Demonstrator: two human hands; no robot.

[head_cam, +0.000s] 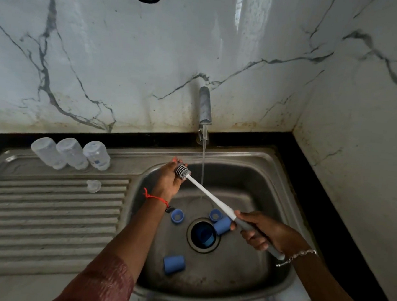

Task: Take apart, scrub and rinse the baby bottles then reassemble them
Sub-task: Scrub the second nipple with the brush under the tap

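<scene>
- Lower right, my right hand (264, 234) grips the long white brush (209, 195); left hand (169, 181) clasps its head.
- Mid-left, clear upturned bottles (71, 153) seem done; blue plastic caps (173, 264) remain.

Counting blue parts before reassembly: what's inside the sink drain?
A blue piece sits in the drain. Its lower part is lost in darkness, so its type is unclear.

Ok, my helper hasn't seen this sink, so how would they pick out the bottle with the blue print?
Start at the steel sink's ribbed drainboard, left of the basin. Three clear bottles stand in a row along its back edge; take the end bottle nearest the basin. Only it carries a blue mark low on its side.
</scene>
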